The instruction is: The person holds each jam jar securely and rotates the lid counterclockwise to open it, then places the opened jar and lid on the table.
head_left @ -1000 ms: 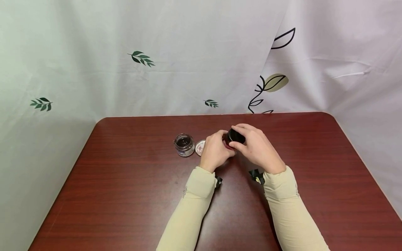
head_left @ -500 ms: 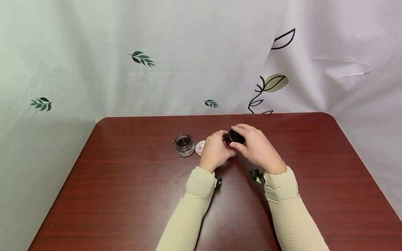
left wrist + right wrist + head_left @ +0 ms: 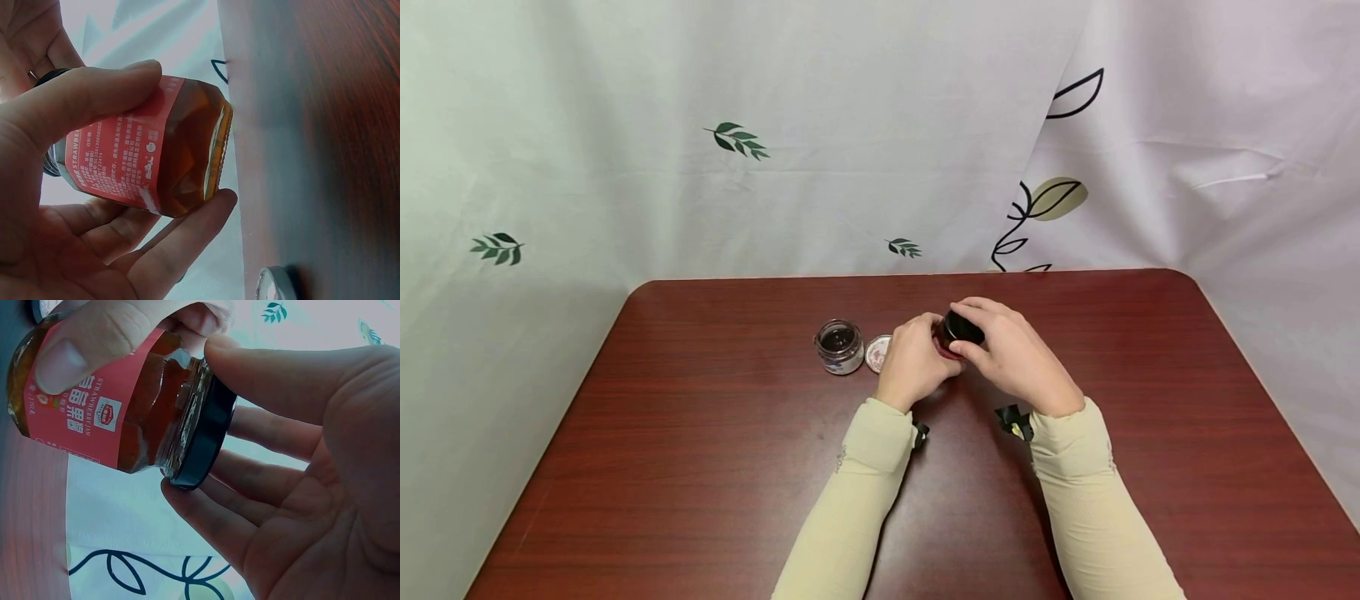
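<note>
Both hands are on a strawberry jam jar (image 3: 140,409) with a red label, toward the far side of the table. My left hand (image 3: 913,358) grips its glass body; in the left wrist view the thumb lies across the label and a fingertip touches the base's edge. The black lid (image 3: 209,434) is at the jar's mouth, with glass threads showing beside its rim. My right hand (image 3: 1018,354) holds this lid by its sides between thumb and fingers. The jar tilts, its lid toward the right hand. In the head view, the hands hide most of it.
Left of the hands stands an open glass jar (image 3: 842,364) with dark contents. A patterned white lid (image 3: 877,353) lies beside it, partly behind the left hand. The brown table (image 3: 700,467) ends at a pale curtain (image 3: 820,200) with leaf prints.
Hardly anything differs. Both hands stay in place on the jar and lid, with only a tiny shift of the right hand and black lid.
</note>
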Demonstrator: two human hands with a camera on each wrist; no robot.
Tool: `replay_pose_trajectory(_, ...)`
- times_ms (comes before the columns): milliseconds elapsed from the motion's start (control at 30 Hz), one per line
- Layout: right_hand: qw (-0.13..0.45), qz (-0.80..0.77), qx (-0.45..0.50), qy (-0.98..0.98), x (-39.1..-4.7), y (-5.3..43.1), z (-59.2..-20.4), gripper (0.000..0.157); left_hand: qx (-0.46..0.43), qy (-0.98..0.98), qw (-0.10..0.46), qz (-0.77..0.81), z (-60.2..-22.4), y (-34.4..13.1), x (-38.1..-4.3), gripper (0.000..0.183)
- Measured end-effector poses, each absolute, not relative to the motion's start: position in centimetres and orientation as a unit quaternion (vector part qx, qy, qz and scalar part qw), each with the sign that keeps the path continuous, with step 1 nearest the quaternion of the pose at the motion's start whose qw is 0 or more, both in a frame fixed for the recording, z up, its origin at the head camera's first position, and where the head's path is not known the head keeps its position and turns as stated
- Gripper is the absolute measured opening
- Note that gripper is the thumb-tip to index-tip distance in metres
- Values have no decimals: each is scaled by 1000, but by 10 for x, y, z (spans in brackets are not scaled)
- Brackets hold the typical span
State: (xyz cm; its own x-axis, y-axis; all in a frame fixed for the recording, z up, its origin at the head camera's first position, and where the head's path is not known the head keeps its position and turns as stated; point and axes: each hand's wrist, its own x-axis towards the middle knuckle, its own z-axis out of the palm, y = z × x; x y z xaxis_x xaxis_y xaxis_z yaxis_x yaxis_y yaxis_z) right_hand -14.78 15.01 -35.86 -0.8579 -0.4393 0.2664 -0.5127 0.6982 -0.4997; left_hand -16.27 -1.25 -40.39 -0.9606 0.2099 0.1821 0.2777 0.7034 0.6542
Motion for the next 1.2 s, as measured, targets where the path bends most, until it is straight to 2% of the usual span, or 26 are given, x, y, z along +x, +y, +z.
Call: replay_pose_trajectory(1200,66,295,287,-909,-146,148,-359,47,-131,-917,29,-375,-406,-15,-164,55)
